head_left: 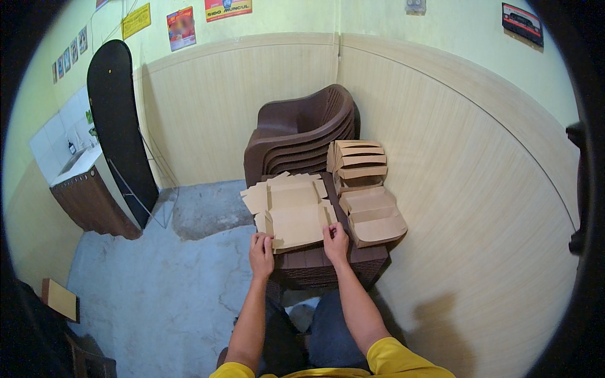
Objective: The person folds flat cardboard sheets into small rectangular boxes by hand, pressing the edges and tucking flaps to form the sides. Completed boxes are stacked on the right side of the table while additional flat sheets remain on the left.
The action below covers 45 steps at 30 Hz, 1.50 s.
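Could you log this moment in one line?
Left hand: holding cardboard, near-left corner | right hand: holding cardboard, near-right corner | open box: right of cardboard

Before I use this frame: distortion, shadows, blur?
Head view: beige wood-grain panelling bows at its top edge; a soft dark shadow lies low on it; the red paper poster has a blurred patch; the unfolded brown cardboard looks fairly sharp.

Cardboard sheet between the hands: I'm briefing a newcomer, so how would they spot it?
Find the stacked brown chairs, then the dark brown tabletop before them. The tan cardboard sheet lies there between left hand and right hand. Unlike the boxes to its right, it's spread nearly flat.
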Each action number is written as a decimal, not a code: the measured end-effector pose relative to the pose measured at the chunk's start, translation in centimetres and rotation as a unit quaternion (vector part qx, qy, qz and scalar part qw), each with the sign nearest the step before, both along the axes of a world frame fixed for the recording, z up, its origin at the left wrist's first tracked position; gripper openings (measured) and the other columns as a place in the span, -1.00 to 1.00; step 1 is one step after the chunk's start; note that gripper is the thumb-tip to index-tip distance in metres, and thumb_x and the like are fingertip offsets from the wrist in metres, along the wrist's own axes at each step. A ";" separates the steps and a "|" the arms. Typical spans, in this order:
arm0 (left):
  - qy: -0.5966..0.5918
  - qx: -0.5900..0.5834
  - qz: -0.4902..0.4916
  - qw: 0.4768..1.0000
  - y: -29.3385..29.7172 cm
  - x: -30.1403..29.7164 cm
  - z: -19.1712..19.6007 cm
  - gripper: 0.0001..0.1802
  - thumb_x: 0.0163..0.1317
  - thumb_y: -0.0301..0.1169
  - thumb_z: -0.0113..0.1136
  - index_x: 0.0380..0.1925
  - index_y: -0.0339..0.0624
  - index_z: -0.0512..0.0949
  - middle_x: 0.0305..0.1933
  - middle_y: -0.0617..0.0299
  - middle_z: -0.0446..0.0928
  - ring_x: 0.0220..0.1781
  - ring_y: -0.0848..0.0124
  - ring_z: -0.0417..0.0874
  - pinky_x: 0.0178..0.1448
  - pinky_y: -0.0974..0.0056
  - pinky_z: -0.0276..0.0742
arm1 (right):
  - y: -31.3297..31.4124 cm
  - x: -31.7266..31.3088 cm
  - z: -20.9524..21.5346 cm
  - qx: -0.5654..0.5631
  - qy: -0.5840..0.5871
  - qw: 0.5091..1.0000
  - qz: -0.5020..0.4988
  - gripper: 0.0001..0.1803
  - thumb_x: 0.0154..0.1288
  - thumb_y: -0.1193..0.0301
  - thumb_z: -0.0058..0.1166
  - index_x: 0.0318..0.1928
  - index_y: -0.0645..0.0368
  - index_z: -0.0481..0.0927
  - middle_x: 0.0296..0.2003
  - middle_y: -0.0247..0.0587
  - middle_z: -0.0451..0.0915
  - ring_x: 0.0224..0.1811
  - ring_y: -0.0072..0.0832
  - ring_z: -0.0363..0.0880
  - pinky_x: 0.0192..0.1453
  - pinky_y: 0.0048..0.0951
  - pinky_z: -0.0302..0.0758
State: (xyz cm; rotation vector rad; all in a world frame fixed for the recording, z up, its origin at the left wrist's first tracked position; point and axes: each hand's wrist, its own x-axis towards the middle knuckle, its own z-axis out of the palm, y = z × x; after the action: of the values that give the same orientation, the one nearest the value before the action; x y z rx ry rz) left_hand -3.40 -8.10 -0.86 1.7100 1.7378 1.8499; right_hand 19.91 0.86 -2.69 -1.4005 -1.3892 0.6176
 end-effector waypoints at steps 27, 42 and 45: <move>0.198 -0.083 -0.084 0.973 0.5 9.5 5.1 -0.58 0.31 -0.22 0.43 0.12 -0.08 0.66 0.00 0.06 0.72 0.07 0.04 0.73 0.22 -0.02 0.55 | -0.9 0.1 0.8 -0.163 0.216 0.958 0.093 -0.69 0.40 0.25 0.45 -0.25 0.30 0.77 -0.39 -0.30 0.76 -0.42 -0.60 0.64 -0.31 -0.46 0.54; 0.070 -0.291 -0.191 0.935 2.9 7.9 4.4 -0.64 0.35 -0.25 0.44 0.09 -0.10 0.77 -0.06 0.12 0.85 -0.03 0.16 0.88 0.11 0.07 0.73 | -2.0 0.5 1.3 -0.182 0.246 0.940 0.149 -0.69 0.50 0.20 0.39 -0.09 0.23 0.75 -0.29 -0.32 0.77 -0.34 -0.61 0.70 -0.38 -0.54 0.57; 0.048 -0.304 -0.204 0.929 3.5 7.7 3.4 -0.65 0.34 -0.29 0.44 0.08 -0.14 0.79 -0.03 0.08 0.84 -0.02 0.17 0.88 0.15 0.09 0.73 | -2.2 0.9 1.1 -0.178 0.263 0.934 0.162 -0.71 0.53 0.26 0.34 -0.01 0.26 0.76 -0.24 -0.26 0.78 -0.28 -0.57 0.72 -0.36 -0.51 0.62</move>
State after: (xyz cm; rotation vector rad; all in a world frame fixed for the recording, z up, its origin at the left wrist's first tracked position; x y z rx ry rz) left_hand 4.26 -4.61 2.58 1.7266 1.5875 0.9373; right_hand 20.83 -1.38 -1.57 -1.1541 -1.1037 1.4090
